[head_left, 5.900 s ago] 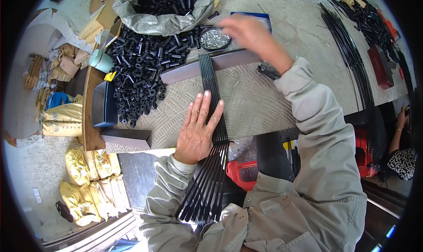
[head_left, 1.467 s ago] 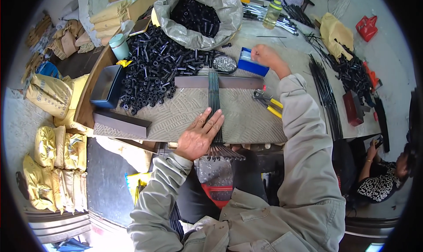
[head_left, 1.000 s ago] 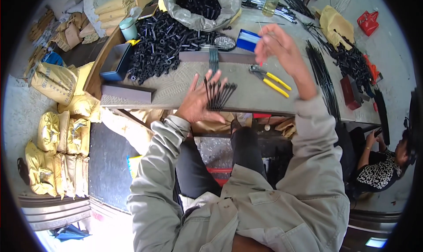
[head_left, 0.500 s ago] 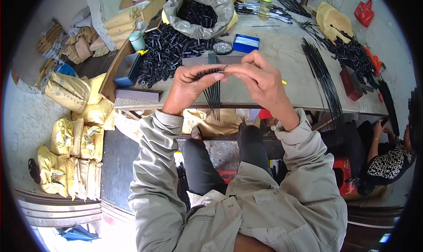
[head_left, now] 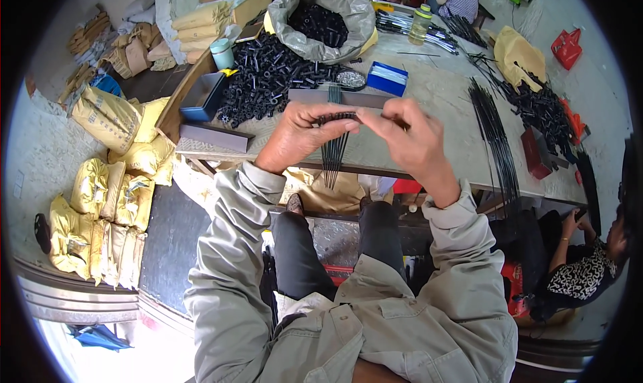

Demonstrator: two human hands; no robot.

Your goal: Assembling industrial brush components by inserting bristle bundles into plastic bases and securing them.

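The left hand [head_left: 298, 135] grips a bundle of thin black rods [head_left: 332, 165] between thumb and fingers. The right hand [head_left: 408, 132] has bent fingers, with fingertips beside the left thumb; whether they pinch anything cannot be told. The bundle extends past the near edge of the bench [head_left: 429, 158]; its far portion crosses a grey bar [head_left: 305, 96]. Judged by appearance, each rod is light, springy and smooth, so single rods may slip. Hold the bundle across its full width; avoid gripping the outer rods alone.
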